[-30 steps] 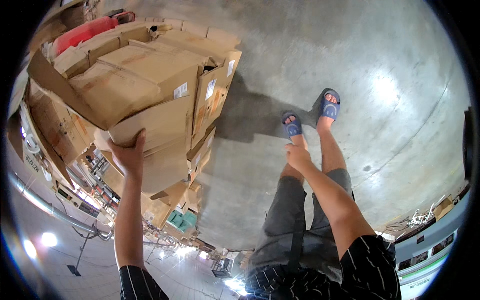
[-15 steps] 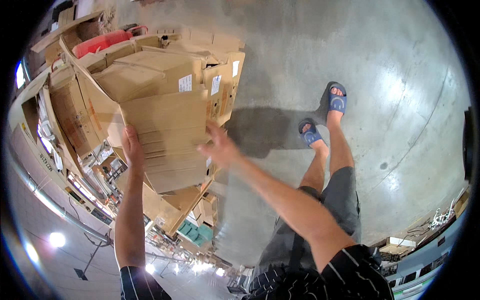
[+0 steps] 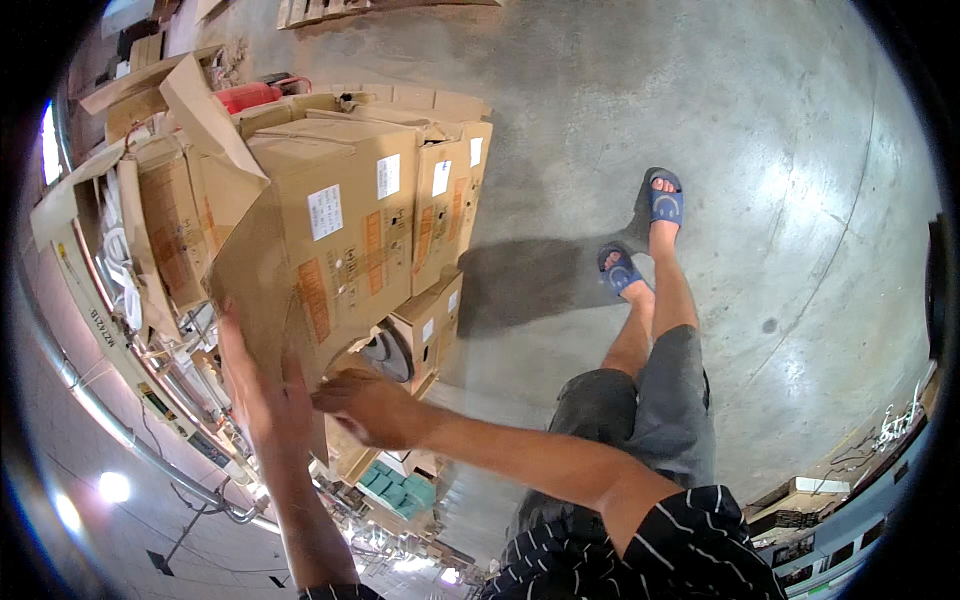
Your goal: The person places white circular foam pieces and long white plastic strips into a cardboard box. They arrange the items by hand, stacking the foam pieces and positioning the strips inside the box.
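A creased brown cardboard sheet (image 3: pixel 250 285) stands tilted before the stacked cartons, turned nearly edge-on. My left hand (image 3: pixel 262 400) grips its lower part, with the thumb on the right face and the fingers at the left side; motion blurs them. Close by, my right hand (image 3: pixel 375 410) is closed, its fingertips at the sheet's lower right edge. Behind the sheet, a large carton (image 3: pixel 350 235) with white labels and orange print shows its front. Below that carton, a dark grey round object (image 3: pixel 388 352) sits in the opening of another box.
More labelled cartons (image 3: pixel 440 200) are stacked to the right. A red cylinder (image 3: pixel 248 97) lies behind the stack, and an upright cardboard flap (image 3: pixel 212 120) rises at left. Green packages (image 3: pixel 398 488) sit below. A wooden pallet (image 3: pixel 330 10) lies at the far edge of the concrete floor (image 3: pixel 780 200).
The cardboard sheet has swung left from facing me to nearly edge-on, uncovering the carton's labelled front. My left hand moved lower, and my right hand went from spread fingers to closed, down and left.
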The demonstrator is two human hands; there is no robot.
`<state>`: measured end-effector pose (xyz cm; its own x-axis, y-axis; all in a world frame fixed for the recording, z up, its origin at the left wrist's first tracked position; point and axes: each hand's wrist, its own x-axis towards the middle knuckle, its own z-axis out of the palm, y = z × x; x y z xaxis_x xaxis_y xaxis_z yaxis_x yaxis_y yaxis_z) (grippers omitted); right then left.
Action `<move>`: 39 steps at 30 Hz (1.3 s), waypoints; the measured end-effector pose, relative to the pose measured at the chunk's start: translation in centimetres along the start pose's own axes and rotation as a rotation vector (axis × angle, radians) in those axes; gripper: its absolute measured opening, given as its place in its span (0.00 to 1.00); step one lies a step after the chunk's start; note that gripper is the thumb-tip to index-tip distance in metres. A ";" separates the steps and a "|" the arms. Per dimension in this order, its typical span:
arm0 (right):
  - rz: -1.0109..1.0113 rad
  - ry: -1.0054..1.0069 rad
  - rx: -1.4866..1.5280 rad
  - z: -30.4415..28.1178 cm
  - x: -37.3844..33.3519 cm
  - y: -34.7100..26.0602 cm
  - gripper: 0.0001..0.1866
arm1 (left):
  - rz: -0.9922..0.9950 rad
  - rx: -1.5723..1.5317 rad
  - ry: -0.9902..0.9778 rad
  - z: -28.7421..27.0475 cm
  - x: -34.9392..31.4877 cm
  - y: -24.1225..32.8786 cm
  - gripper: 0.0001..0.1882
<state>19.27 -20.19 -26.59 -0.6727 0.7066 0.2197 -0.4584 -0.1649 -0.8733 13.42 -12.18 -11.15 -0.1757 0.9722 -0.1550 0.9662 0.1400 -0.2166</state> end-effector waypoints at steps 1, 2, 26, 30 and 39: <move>0.078 -0.041 -0.034 0.0 -1.0 0.4 0.25 | -0.015 0.055 0.017 0.6 -0.1 -2.6 0.42; 0.155 -0.080 -0.069 -0.3 -2.3 0.9 0.25 | -0.014 0.045 0.111 1.2 -0.2 -5.0 0.42; 0.838 -0.190 -0.375 -8.2 -15.6 10.7 0.22 | -0.266 -0.484 0.070 1.1 6.1 -12.6 0.14; 0.861 -0.150 -0.387 -9.0 -16.5 12.2 0.25 | -0.307 -0.517 0.043 1.2 6.1 -13.6 0.16; 1.008 -0.201 -0.485 -10.6 -21.2 14.6 0.21 | -0.281 -0.447 0.041 0.8 6.4 -15.0 0.19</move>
<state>32.99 -30.35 -48.64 -0.7088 0.2720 -0.6508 0.5884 -0.2809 -0.7582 -2.39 -8.19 -9.71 -0.4406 0.8909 -0.1100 0.8707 0.4540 0.1890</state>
